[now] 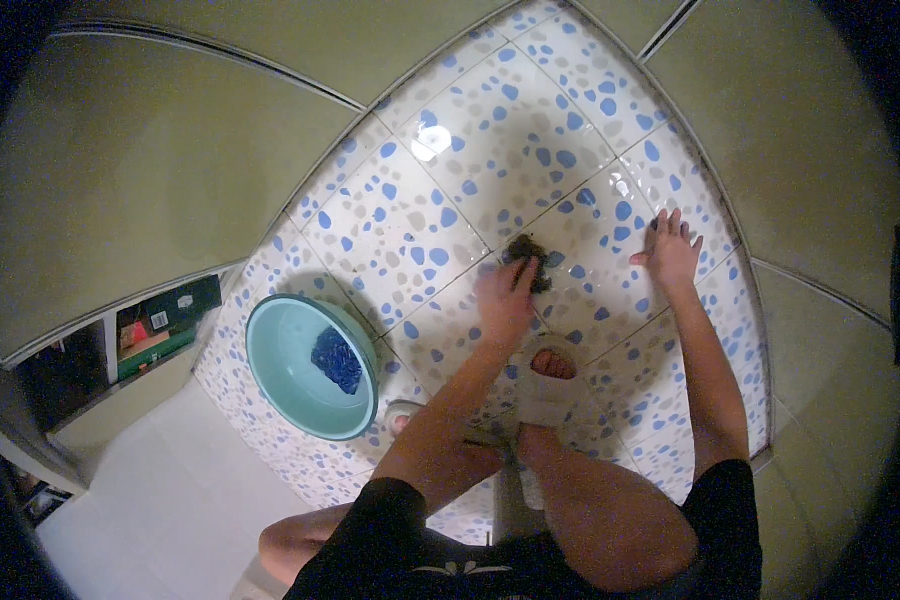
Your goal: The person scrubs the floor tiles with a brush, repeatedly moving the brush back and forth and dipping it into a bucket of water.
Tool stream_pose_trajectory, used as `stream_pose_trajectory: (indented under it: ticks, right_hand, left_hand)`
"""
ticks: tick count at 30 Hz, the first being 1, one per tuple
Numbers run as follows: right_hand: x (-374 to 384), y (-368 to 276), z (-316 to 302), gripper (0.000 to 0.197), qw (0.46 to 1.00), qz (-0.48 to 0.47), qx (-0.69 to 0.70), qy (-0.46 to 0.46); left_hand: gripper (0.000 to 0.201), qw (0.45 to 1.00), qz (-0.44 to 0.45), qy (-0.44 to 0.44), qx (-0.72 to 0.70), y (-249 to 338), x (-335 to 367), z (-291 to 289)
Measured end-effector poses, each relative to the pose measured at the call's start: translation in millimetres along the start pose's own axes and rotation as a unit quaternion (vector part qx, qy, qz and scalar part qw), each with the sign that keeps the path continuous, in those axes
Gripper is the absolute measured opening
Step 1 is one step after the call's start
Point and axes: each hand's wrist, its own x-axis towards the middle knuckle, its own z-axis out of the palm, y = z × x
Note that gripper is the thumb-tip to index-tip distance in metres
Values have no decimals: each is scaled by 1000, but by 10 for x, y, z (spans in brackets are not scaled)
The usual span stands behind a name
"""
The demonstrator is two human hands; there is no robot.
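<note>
My left hand (503, 295) presses a dark scrubbing pad (530, 258) onto the tiled floor (440, 180), which is white with blue and grey spots. My right hand (670, 250) lies flat on the tiles to the right, fingers spread, holding nothing. I am crouched, with my knees and white slippers (550, 385) below the hands.
A teal plastic basin (295, 380) with a blue cloth (337, 360) inside stands on the floor to the left. Pale green walls (170, 170) surround the tiled corner. A shelf with small boxes (160, 325) sits at far left, beside a plain white floor (170, 490).
</note>
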Motion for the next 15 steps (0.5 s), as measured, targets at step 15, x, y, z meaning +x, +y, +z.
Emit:
stream_pose_trajectory:
  ticks: [15]
  right_hand:
    - [0,87,-8,121,1000,15,-6,-6]
  left_hand:
    - [52,979,-171,113,14,-1242,424,-662]
